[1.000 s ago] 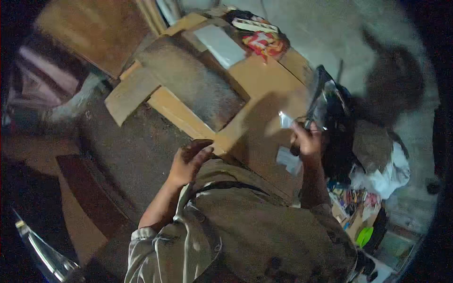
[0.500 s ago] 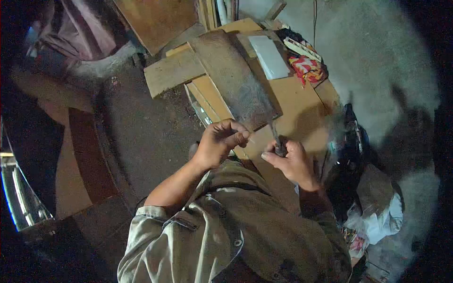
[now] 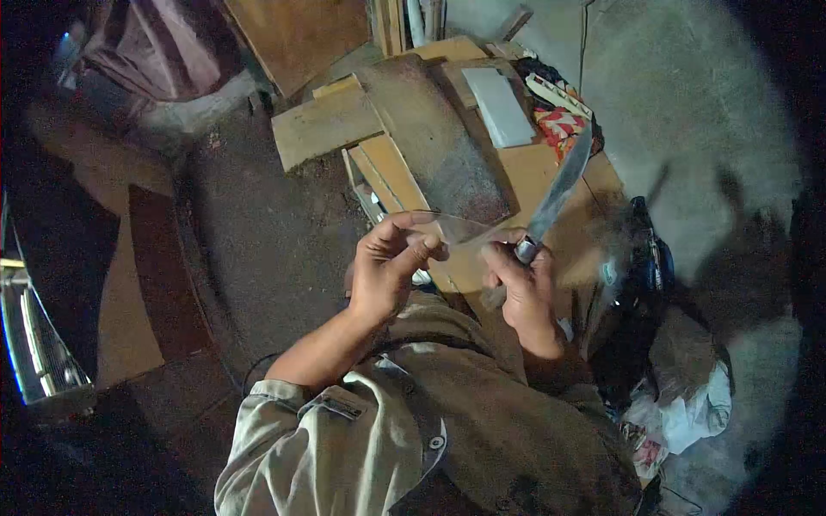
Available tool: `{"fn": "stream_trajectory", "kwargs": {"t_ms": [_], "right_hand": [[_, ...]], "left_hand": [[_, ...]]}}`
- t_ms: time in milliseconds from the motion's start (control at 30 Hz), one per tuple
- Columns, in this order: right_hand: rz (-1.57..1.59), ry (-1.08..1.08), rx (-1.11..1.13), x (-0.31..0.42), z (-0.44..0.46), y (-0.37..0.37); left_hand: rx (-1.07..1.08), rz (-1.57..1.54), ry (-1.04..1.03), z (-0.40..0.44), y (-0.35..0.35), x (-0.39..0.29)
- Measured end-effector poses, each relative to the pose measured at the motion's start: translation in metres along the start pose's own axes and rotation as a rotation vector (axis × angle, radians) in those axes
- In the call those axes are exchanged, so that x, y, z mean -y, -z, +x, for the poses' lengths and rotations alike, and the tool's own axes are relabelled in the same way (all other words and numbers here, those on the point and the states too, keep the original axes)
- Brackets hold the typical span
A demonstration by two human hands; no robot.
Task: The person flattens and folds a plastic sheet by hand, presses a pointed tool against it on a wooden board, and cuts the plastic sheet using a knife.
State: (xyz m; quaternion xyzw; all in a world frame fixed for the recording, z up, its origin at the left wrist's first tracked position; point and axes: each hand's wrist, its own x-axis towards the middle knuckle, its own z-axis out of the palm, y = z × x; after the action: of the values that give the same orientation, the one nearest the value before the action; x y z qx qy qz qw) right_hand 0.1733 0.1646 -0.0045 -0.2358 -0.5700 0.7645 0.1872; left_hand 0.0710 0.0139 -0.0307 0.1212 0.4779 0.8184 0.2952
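Observation:
Near the middle of the view, my left hand (image 3: 389, 265) is closed in a pinch on a thin, clear strip (image 3: 465, 222), which spans the gap between both hands. My right hand (image 3: 527, 292) is wrapped round the handle of a knife (image 3: 561, 185), and its fingertips meet the other end of the strip. The blade is long and points up and to the right. Below and beyond the hands lies a worn, dark-stained board (image 3: 439, 142), with brown cardboard (image 3: 525, 176) to its right.
A white flat piece (image 3: 499, 107) and a red patterned cloth (image 3: 559, 125) lie at the back. Dark bags (image 3: 641, 258) and white plastic (image 3: 701, 413) are on the right. A brown panel (image 3: 301, 39) stands at the upper left, beside draped cloth (image 3: 163, 47).
My right hand has moved in from the right towards my left hand. The knife blade has swung to point up and right. A clear strip now shows stretched between the hands.

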Motion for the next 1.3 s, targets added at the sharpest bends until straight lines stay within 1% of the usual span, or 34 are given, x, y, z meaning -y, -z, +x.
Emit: {"fn": "stream_trajectory", "kwargs": {"t_ms": [67, 100, 133, 200, 267, 333, 433, 600, 633, 667, 700, 767, 800, 867, 933, 1000, 1067, 1133, 1200, 1300], "right_hand": [[-0.174, 0.152, 0.026, 0.0, 0.004, 0.004], [-0.263, 0.132, 0.059, 0.003, 0.006, 0.007], [-0.267, 0.131, 0.066, 0.005, 0.007, 0.004], [-0.198, 0.136, 0.036, 0.009, 0.007, -0.001], [-0.157, 0.122, 0.033, 0.008, 0.01, -0.002], [-0.123, 0.184, 0.032, 0.009, 0.012, -0.006], [-0.127, 0.197, 0.047, 0.011, 0.013, -0.008], [-0.179, 0.202, 0.028, 0.019, 0.015, -0.013], [-0.249, 0.194, 0.042, 0.021, 0.015, -0.014], [-0.317, 0.186, 0.056, 0.022, 0.014, -0.013], [-0.319, 0.186, 0.058, 0.023, 0.014, -0.013], [-0.406, 0.089, 0.144, 0.025, 0.015, -0.012], [-0.406, 0.092, 0.146, 0.023, 0.015, -0.013], [-0.294, 0.129, 0.188, 0.018, 0.015, -0.015], [-0.3, 0.093, 0.189, 0.019, 0.014, -0.018], [-0.377, 0.08, 0.162, 0.014, 0.016, -0.015], [-0.389, 0.075, 0.17, 0.016, 0.018, -0.013], [-0.401, 0.068, 0.179, 0.018, 0.019, -0.014], [-0.479, 0.085, 0.201, 0.02, 0.02, -0.014], [-0.47, 0.136, 0.216, 0.017, 0.022, -0.017]], "left_hand": [[-0.022, 0.008, 0.009, -0.002, -0.002, -0.006], [-0.04, 0.018, 0.021, -0.003, -0.002, -0.009], [-0.046, 0.014, 0.018, -0.004, -0.003, -0.012], [-0.051, 0.136, -0.045, -0.005, -0.002, -0.017], [-0.037, 0.103, -0.069, -0.004, 0.004, -0.013], [-0.019, 0.072, -0.093, -0.004, 0.007, -0.014], [-0.041, 0.072, -0.083, -0.005, 0.008, -0.023], [0.016, 0.083, -0.021, -0.005, 0.016, -0.03], [0.016, 0.081, -0.023, -0.005, 0.016, -0.033], [0.07, 0.078, 0.008, -0.004, 0.014, -0.036], [0.123, 0.073, 0.039, -0.005, 0.014, -0.037], [0.142, 0.096, 0.063, -0.004, 0.015, -0.036], [0.161, 0.122, 0.09, -0.004, 0.015, -0.036], [0.134, 0.08, 0.113, -0.006, 0.014, -0.032], [0.024, 0.061, 0.142, -0.006, 0.012, -0.029], [0.042, 0.11, 0.138, -0.007, 0.013, -0.022], [0.083, 0.089, 0.173, -0.012, 0.012, -0.019], [0.065, 0.063, 0.216, -0.012, 0.012, -0.019], [0.082, 0.13, 0.208, -0.01, 0.014, -0.017], [0.072, 0.125, 0.218, -0.009, 0.011, -0.023]]}}
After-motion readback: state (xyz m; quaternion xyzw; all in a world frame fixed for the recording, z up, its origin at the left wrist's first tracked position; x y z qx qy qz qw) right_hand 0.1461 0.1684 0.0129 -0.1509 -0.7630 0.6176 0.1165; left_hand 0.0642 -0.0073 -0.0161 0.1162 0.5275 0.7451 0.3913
